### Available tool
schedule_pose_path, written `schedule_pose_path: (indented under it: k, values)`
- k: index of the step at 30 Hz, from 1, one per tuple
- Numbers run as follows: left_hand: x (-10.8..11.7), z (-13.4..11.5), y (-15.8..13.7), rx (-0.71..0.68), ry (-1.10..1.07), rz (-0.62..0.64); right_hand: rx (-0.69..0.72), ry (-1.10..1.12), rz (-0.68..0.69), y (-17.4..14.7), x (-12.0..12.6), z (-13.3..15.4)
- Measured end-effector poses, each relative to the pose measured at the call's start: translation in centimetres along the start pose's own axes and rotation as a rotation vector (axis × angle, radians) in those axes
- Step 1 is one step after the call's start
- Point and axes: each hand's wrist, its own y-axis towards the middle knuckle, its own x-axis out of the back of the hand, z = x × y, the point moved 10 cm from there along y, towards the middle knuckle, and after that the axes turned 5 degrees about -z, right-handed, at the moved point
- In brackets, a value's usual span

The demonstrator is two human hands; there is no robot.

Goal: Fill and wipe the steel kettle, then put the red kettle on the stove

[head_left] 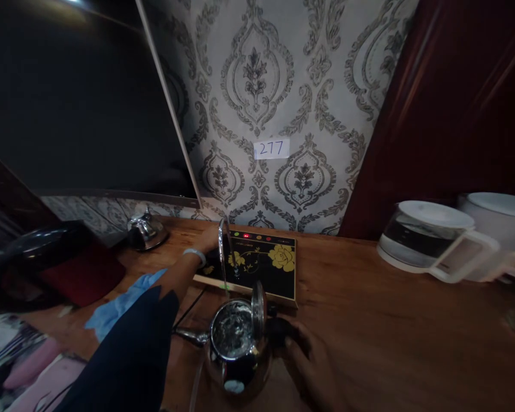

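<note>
A shiny steel kettle (240, 366) with its lid (258, 309) tipped up is at the lower middle of the view. Around its dark side handle my right hand (311, 360) is closed. The kettle's open mouth lies below a thin curved metal spout (222, 240), and the inside looks wet and glinting. Beyond it, my left hand (208, 237) reaches to the back left corner of a black hot plate panel (257, 260) with gold flowers. The fingers of that hand are hidden, so their grip does not show. Small lights glow along the panel's back edge.
A light blue cloth (122, 303) lies under my left forearm, beside a dark red and black appliance (64, 263). A small chrome pot (147, 229) stands at the back left. On the right are a glass jug (424, 237) and a white container (502, 223).
</note>
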Motion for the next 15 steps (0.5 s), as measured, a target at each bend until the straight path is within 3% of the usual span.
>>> schedule_pose_path:
  k: [15]
  values:
    - [-0.52,0.32,0.74,0.005,0.033,0.038,-0.028,0.009,0.016,-0.14,-0.19,0.04]
